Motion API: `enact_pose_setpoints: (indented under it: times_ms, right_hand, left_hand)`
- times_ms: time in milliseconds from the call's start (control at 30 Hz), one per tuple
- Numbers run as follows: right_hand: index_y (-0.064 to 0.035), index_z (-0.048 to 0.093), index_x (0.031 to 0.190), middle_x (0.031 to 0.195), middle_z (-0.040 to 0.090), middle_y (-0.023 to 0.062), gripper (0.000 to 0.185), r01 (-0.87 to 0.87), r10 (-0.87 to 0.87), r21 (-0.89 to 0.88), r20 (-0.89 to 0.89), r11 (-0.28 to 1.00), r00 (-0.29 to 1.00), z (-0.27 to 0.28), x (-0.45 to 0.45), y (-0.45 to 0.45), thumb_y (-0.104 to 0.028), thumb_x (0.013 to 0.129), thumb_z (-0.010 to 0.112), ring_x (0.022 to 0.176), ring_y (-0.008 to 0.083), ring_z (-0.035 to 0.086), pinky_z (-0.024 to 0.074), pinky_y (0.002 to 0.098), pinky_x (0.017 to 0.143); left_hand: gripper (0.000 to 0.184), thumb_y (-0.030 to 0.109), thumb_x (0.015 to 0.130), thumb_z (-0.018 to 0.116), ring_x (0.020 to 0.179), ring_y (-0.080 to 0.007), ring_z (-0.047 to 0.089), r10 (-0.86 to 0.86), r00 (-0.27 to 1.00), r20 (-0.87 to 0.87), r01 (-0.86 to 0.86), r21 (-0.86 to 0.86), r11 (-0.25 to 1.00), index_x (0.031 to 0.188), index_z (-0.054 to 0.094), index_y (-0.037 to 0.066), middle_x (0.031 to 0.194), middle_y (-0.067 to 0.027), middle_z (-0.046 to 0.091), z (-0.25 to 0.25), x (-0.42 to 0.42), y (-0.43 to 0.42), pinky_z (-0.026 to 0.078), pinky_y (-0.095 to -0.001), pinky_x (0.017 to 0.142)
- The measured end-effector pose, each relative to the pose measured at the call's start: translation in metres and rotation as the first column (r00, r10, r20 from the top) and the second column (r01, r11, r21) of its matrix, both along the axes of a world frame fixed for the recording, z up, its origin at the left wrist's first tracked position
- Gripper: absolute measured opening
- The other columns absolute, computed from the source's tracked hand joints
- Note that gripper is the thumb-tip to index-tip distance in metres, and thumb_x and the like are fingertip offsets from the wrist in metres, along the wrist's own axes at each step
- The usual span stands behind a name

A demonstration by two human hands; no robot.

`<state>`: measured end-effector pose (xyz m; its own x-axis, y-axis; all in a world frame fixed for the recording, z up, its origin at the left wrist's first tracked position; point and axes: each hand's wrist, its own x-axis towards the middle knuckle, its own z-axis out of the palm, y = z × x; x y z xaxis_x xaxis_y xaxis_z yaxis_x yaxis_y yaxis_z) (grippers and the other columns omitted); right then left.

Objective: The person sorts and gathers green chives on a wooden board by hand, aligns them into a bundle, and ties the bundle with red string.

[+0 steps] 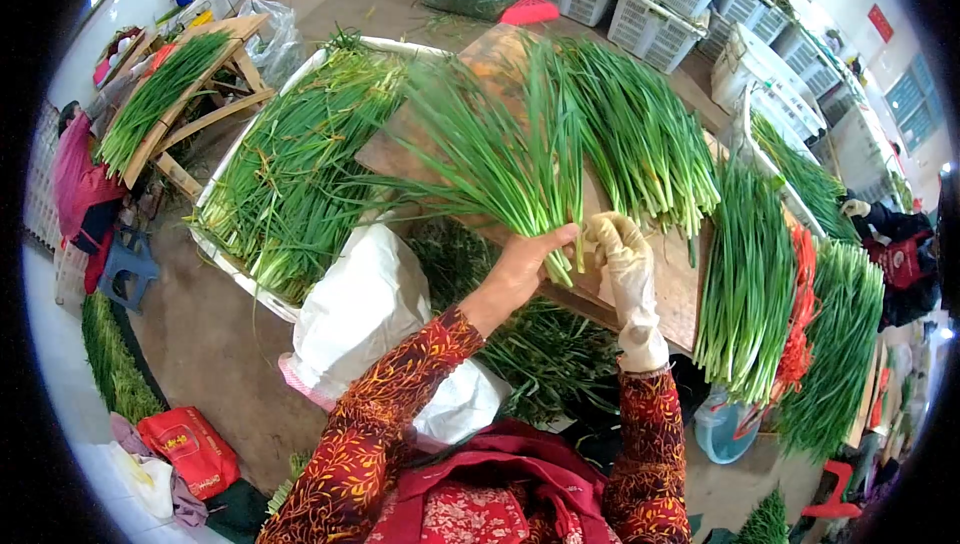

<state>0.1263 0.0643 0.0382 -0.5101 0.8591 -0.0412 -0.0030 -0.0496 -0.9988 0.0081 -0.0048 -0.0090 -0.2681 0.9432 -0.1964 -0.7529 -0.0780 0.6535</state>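
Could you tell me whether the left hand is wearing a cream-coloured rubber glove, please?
No, the left hand is bare, while the cream-coloured rubber glove covers the right hand.

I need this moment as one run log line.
left hand: holding chive bunch | gloved right hand: beside stem ends, contact unclear | wooden board: bears chive pile

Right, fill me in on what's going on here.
The person's left hand holds a loose bunch of long greens by the stems, over a board. The gloved right hand is beside the stem ends, fingers curled; I can't tell whether it grips any. A pile of the same greens lies on the board. Red strings hang among more greens at the right, and a white tub at the left is heaped full.
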Motion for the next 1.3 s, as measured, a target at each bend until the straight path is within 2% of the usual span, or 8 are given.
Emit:
enact_pose_setpoints:
  times_ms: [200,467,600,700,733,833,967,1300]
  right_hand:
    - [-0.0023,0.054,0.094,0.063,0.055,0.0005,0.018,-0.086,0.083,-0.036,-0.077,0.996,0.994,-0.004,-0.013,0.005,-0.017,0.084,0.059,0.046,0.0064,0.047,0.0360,0.0195,0.040]
    - [-0.0022,0.053,0.089,0.075,0.057,0.0018,0.010,-0.041,0.035,-0.016,-0.280,0.999,0.959,-0.013,-0.006,-0.012,-0.010,0.084,0.057,0.061,0.0067,0.050,0.0415,0.0195,0.055]
    - [-0.0022,0.056,0.087,0.075,0.057,0.0034,0.011,-0.103,0.098,-0.003,-0.288,0.995,0.952,-0.002,0.019,-0.030,-0.012,0.084,0.058,0.063,0.0083,0.051,0.0433,0.0219,0.060]
    - [-0.0013,0.060,0.089,0.077,0.061,0.0059,0.021,-0.720,0.732,-0.216,0.402,0.659,0.550,0.014,0.040,-0.031,-0.020,0.080,0.063,0.069,0.0141,0.057,0.0461,0.0263,0.067]
    - [-0.0027,0.061,0.092,0.077,0.062,0.0068,0.017,-0.771,0.575,0.015,0.657,0.636,0.487,0.029,0.037,-0.031,-0.017,0.083,0.059,0.076,0.0159,0.060,0.0473,0.0262,0.069]
    - [-0.0054,0.061,0.086,0.075,0.062,0.0089,0.016,-0.297,0.017,0.496,0.493,0.816,0.870,-0.007,0.029,0.012,-0.020,0.079,0.063,0.072,0.0187,0.060,0.0466,0.0314,0.065]
    - [-0.0058,0.059,0.080,0.074,0.061,0.0110,0.018,-0.389,-0.397,0.657,0.724,0.646,0.564,-0.001,0.008,0.056,-0.023,0.077,0.064,0.068,0.0260,0.058,0.0455,0.0352,0.062]
    - [-0.0038,0.061,0.086,0.069,0.061,0.0055,0.019,-0.077,-0.056,0.289,0.426,0.954,0.903,0.014,0.020,0.011,-0.021,0.079,0.063,0.059,0.0117,0.054,0.0432,0.0246,0.055]
  left_hand:
    - [0.021,0.012,0.081,0.061,0.079,-0.0113,0.058,0.022,0.995,-0.101,-0.011,0.108,0.994,0.100,0.058,0.004,0.090,-0.0017,0.060,-0.008,0.002,0.002,0.050,-0.0261,0.070]
    - [0.022,0.013,0.084,0.058,0.086,-0.0147,0.058,-0.074,0.984,0.162,0.067,0.047,0.997,0.103,0.056,0.002,0.094,-0.0054,0.061,-0.007,-0.003,0.001,0.050,-0.0285,0.074]
    - [0.017,0.013,0.084,0.057,0.078,-0.0170,0.061,0.103,0.994,-0.043,-0.108,-0.125,0.986,0.096,0.056,0.002,0.087,-0.0084,0.062,0.018,-0.025,-0.005,0.053,-0.0312,0.065]
    - [0.017,0.014,0.084,0.057,0.062,-0.0179,0.060,0.316,0.944,-0.098,-0.312,0.049,0.949,0.096,0.054,0.003,0.078,-0.0063,0.061,0.012,-0.057,0.002,0.053,-0.0295,0.059]
    - [0.018,0.014,0.083,0.058,0.064,-0.0160,0.060,0.331,0.937,-0.115,-0.324,0.072,0.943,0.096,0.054,0.002,0.077,-0.0050,0.060,0.016,-0.063,0.001,0.053,-0.0291,0.060]
    - [0.022,0.015,0.082,0.060,0.067,-0.0128,0.058,0.349,0.937,-0.024,-0.344,0.121,0.931,0.099,0.054,0.003,0.080,-0.0029,0.059,0.023,-0.058,0.004,0.052,-0.0282,0.060]
    - [0.027,0.014,0.080,0.063,0.071,-0.0097,0.056,0.180,0.976,0.119,-0.186,0.047,0.981,0.103,0.053,0.005,0.082,-0.0004,0.057,0.017,-0.030,-0.001,0.051,-0.0273,0.060]
    - [0.027,0.017,0.079,0.065,0.075,-0.0104,0.058,0.064,0.998,0.015,-0.064,0.036,0.997,0.100,0.056,0.004,0.092,-0.0018,0.060,-0.005,0.015,0.017,0.050,-0.0265,0.064]
